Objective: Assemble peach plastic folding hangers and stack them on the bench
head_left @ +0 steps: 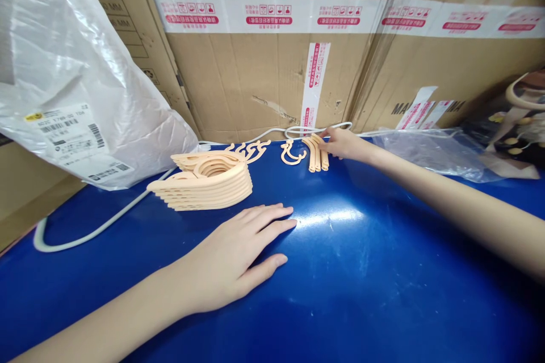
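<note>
My left hand point(242, 249) lies flat on the blue table with its fingers stretched out and holds nothing. Just beyond it is a stack of peach plastic hanger bodies point(204, 190), neatly nested. Loose peach hanger hooks point(254, 151) lie behind the stack's right end, and more hooks point(292, 153) rest to their right. At the back, my right hand point(344, 144) has its fingers closed around the upper end of the rightmost of several curved peach hanger arms point(315, 154), which lie side by side. Its fingertips partly cover that piece.
Large cardboard boxes point(238, 79) wall off the back of the blue table point(340, 295). A white plastic parcel point(85, 68) leans at left. A white cable point(97, 232) runs behind the parts. Clear plastic bags point(430, 153) and a dark bundle point(502, 119) sit at right.
</note>
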